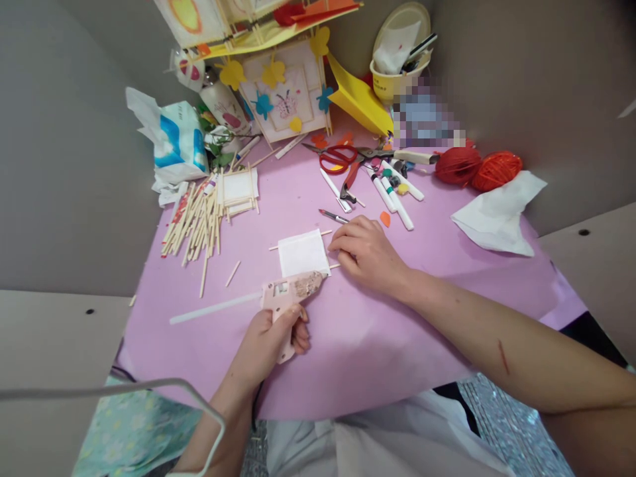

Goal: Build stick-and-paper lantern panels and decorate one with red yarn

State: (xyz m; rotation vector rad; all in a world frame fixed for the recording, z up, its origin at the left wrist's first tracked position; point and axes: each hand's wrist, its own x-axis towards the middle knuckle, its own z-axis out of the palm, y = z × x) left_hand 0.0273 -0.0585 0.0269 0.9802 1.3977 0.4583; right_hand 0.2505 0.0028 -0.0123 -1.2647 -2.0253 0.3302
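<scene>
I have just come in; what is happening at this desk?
A person's left hand holds a pink glue gun, its tip close to the near right corner of a white sheet with thin sticks poking out. The right hand is at the sheet's right edge; its grip is unclear. A stick pile lies to the left.

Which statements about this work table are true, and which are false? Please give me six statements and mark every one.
1. The left hand holds the glue gun. True.
2. The glue gun is black. False: it is pale pink.
3. The right hand is near the right edge of the small white sheet. True.
4. Both hands grip the glue gun. False: only the left one does.
5. The stick pile and the yarn are on opposite sides of the table. True.
6. The yarn is blue. False: it is red and orange-red.
</scene>
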